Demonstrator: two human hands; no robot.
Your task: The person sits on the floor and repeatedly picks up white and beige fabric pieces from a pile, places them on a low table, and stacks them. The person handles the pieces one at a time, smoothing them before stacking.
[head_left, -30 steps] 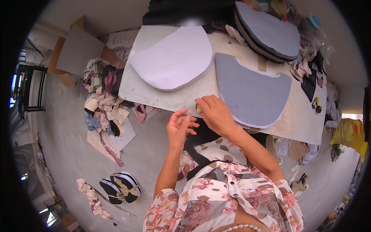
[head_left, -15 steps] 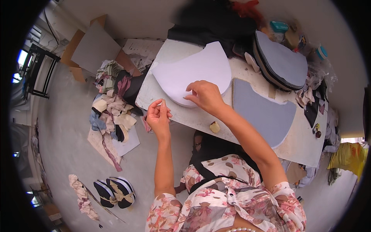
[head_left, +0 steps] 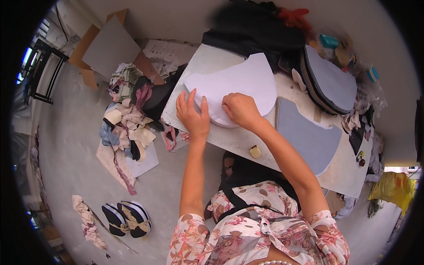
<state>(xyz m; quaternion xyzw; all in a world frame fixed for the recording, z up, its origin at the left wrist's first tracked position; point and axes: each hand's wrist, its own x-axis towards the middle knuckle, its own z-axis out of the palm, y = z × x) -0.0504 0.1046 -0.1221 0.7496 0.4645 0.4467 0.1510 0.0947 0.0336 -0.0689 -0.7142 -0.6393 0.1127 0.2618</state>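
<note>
A thick stack of white curved sheets (head_left: pixel 247 79), rounded at the near side, lies on the white worktable (head_left: pixel 212 57). My left hand (head_left: pixel 193 117) rests at the stack's near left edge, its fingers apart and stretched over the rim. On the near part of the stack is my right hand (head_left: pixel 241 110), its fingers curled in. Whatever those fingers may hold is hidden. To the right lies a grey curved panel (head_left: pixel 307 137) with a scooped edge. A small yellowish lump (head_left: pixel 255 151) sits near the table's front edge.
A stack of grey panels with black layers (head_left: pixel 331 79) stands at the back right, beside plastic bags and scraps. Black fabric (head_left: pixel 251 31) covers the far edge. On the floor at left are a scrap pile (head_left: pixel 126 123), a cardboard box (head_left: pixel 104 48) and tied bundles (head_left: pixel 128 218).
My left hand has moved up and right onto the stack's edge, and its fingers have spread. My right hand's fingers have curled in on the stack. The whole view has shifted slightly.
</note>
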